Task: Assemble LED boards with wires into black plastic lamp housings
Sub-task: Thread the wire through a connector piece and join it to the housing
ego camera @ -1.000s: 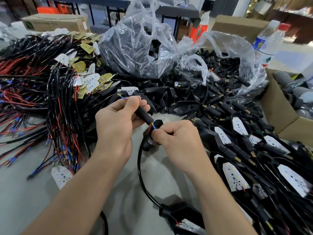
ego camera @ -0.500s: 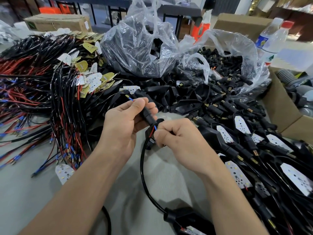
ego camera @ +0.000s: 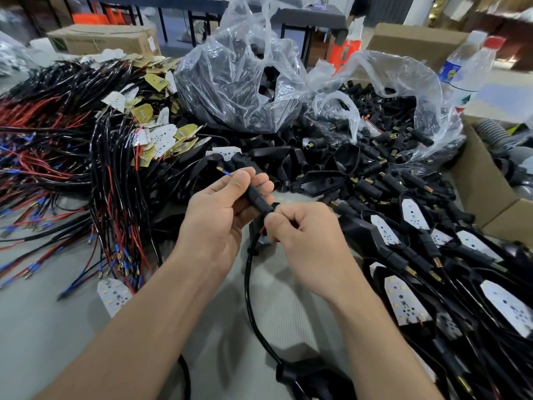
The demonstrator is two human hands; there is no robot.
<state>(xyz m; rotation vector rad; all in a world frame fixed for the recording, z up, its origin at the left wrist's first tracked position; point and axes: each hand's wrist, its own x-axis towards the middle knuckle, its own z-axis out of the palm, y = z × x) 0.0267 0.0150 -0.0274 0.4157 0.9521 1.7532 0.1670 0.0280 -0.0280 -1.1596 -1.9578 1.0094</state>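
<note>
We seem to be threading wires (ego camera: 262, 230) through the black sleeve (ego camera: 256, 199), which our left hand (ego camera: 219, 217) grips, curled round it above the table (ego camera: 43, 327), while our right hand (ego camera: 305, 241) pinches the wires at its near end; next we probably pull the blue tip (ego camera: 227, 174) through.

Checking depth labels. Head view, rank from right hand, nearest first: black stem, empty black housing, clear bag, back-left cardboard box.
1. black stem: at the right hand, which pinches the wires; gripped by the left hand.
2. empty black housing: just beyond the hands.
3. clear bag: behind that, centre.
4. cardboard box: far back left.
</note>
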